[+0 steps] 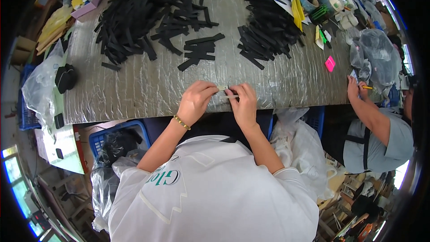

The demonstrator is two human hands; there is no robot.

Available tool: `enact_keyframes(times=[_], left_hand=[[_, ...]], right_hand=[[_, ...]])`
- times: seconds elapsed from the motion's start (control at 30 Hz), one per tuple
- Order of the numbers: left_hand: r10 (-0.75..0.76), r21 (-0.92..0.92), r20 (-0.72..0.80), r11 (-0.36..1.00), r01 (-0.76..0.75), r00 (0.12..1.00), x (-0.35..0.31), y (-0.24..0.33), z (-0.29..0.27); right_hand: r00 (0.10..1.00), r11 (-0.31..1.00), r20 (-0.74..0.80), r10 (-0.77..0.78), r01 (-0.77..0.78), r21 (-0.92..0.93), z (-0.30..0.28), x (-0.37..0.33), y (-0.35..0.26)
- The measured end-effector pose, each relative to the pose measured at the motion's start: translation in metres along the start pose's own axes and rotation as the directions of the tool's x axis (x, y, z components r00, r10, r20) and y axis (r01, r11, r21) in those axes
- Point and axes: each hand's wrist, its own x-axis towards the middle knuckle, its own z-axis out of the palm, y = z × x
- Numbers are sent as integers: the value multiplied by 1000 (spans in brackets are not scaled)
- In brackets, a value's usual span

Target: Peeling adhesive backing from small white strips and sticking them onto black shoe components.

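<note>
Both my hands meet near the front edge of the table, closed in a pinch. My left hand, with a beaded bracelet at the wrist, grips a small pale strip by one end. My right hand pinches at the other end, where a thin light-coloured edge and a tiny dark bit show between the fingers. What exactly the strip is, I cannot make out. Beyond my hands lies a small group of black fabric strips. A large heap of black strips spreads to the left, and another heap lies to the right.
The table has a wrinkled, shiny covering. A pink pad lies on its right side, near pens and a yellow tool. At the right end a co-worker's hand holds a yellow pencil. A blue crate stands below the front edge.
</note>
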Motion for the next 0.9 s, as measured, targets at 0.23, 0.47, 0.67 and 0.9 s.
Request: enact_keyframes(times=[0.23, 0.47, 0.67, 0.9], left_hand=[[2, 16, 17, 1000, -2, 1000, 2, 2, 2], [73, 135, 66, 988, -81, 995, 5, 3, 1], [98, 177, 84, 978, -112, 992, 6, 3, 0], [82, 179, 68, 979, -93, 994, 5, 4, 1]], right_hand=[[996, 981, 61, 58, -68, 180, -11, 11, 3], [948, 817, 207, 242, -314, 484, -26, 23, 10], [929, 853, 290, 229, -336, 400, -18, 21, 7], [958, 920, 236, 162, -233, 314, -15, 23, 7]])
